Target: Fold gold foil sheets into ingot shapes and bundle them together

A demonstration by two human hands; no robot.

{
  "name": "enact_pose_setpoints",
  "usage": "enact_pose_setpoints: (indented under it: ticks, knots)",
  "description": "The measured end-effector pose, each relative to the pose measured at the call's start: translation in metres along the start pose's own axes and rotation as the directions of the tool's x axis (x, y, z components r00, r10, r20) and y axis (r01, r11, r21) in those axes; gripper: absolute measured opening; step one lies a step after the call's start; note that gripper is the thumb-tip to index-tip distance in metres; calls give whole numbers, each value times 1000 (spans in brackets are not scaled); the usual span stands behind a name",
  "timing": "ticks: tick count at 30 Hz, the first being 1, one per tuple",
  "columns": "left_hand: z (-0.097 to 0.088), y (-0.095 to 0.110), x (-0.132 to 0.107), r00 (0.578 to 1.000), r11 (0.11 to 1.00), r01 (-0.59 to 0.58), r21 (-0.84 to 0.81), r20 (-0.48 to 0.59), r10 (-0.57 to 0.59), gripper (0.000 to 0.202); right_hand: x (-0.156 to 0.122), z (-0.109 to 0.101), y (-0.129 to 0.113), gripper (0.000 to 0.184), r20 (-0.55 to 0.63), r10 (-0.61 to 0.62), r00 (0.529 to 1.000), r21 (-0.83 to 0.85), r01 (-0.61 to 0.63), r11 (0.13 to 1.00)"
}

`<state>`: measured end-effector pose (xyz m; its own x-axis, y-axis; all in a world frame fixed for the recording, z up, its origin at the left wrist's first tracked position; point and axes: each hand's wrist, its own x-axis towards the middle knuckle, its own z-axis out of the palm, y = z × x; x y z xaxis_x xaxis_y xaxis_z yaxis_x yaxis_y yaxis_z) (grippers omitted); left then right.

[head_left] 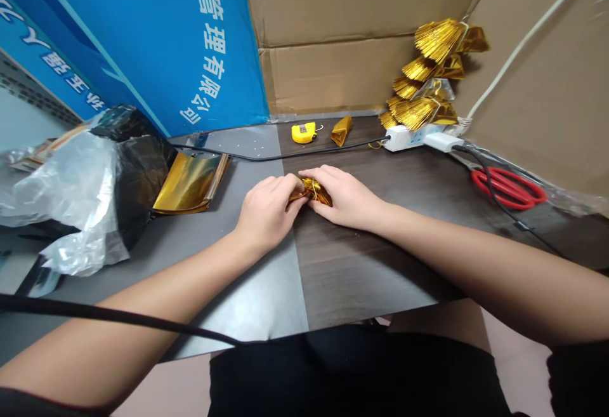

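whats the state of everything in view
gold foil bundle, folded, held between both hands
left hand, gripping it
right hand, gripping it
gold foil sheets, stacked flat
red scissors, lying flat, handles together
power strip, plug inserted
tape measure, lying on the desk
black plastic bag, crumpled

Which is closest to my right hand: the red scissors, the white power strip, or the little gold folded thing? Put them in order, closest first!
From the right hand:
1. Gold folded piece: straight ahead on the dark tabletop.
2. White power strip: ahead and a little to the right.
3. Red scissors: farthest, off to the right by the cardboard.
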<state>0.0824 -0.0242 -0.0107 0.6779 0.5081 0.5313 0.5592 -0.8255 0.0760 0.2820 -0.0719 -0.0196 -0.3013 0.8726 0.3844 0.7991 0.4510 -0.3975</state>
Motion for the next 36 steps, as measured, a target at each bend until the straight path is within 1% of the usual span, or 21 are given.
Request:
enact_pose_setpoints:
  ticks: [3, 8, 11, 13, 14, 16, 19, 26, 32, 36]
  knots:
    - [2, 3, 2, 999, 999, 35, 0, 21, -35, 10, 0, 2, -1, 48, 6, 1, 1000, 1, -1, 1000]
    - [5, 3, 5, 998, 996, 59, -66, 34, -57, 11, 1, 3, 1, 48, 12, 3, 1000, 6, -3, 1000]
    - [3, 0, 3, 1000, 996, -9, -92, 10, 10, 16, 1, 1, 2, 50, 16, 5, 1000, 9, -5, 1000]
    - [0, -2, 0, 999, 992, -53, -111, -13, 52, 15, 1, 1, 3, 52, 15, 11, 1000, 9, -11, 1000]
    - [-2, -3, -1, 998, 991, -57, -119, -21, 55, 13, 1, 0, 3, 52, 14, 16, 1000, 11, -16, 1000]
    - [-6, -4, -2, 999, 990, -35, -137, -26, 31, 9, 1, 0, 3, 51, 11, 21, 1000, 14, -21, 1000]
    - [-7, -6, -2, 1000, 987, -15, -161, -22, 12, 12, 0, 0, 3, 51, -1, 13, 1000, 11, -13, 1000]
    - [0, -6, 4, 999, 979, 39, -201, -18, -44, 11, 0, 1, 3, 51, -1, -1, 1000, -9, 1, 1000]
    - [5, -5, 6, 998, 984, -30, -174, -64, 19, 11, 0, 3, 2, 49, -13, -19, 1000, -10, 19, 1000]
    - [5, -4, 6, 997, 984, -50, -173, -60, 40, 11, 0, 0, 2, 55, 6, -40, 999, -4, 40, 999]
